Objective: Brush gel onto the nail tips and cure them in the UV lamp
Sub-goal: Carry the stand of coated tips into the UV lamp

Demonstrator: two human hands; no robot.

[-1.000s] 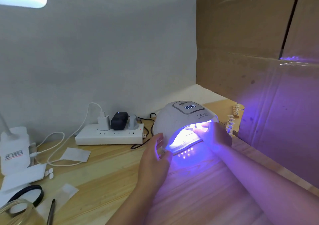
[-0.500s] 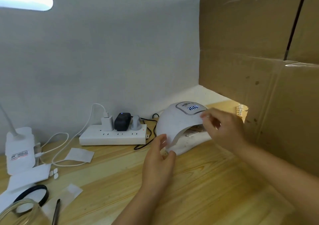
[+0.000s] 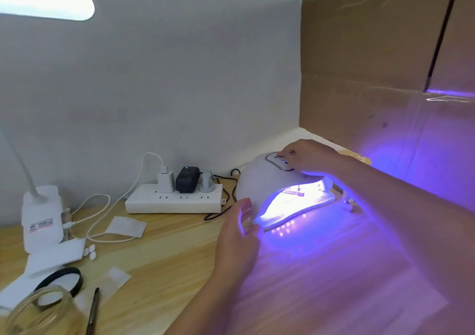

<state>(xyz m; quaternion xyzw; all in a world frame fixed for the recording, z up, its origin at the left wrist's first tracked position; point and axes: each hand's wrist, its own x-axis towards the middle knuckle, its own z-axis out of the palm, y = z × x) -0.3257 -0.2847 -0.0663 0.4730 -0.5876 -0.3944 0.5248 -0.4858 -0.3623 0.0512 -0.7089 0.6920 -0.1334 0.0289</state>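
Note:
The white domed UV lamp stands at the back right of the wooden table and glows violet inside. A strip holding nail tips lies in its lit opening. My right hand rests on the lamp's top, a fingertip pressing the control panel by the display. My left hand is relaxed, its fingers against the lamp's left front edge. More nail tips on a stand show just right of the lamp.
A white power strip with plugs lies left of the lamp, cables trailing. At the left are a desk lamp base, paper sheets, loose white tips, a glass jar, a black ring and a brush. Cardboard walls the right.
The lamp was dark half a second ago and is lit now. My right hand rose from the opening to the top panel. My left hand stayed beside the lamp.

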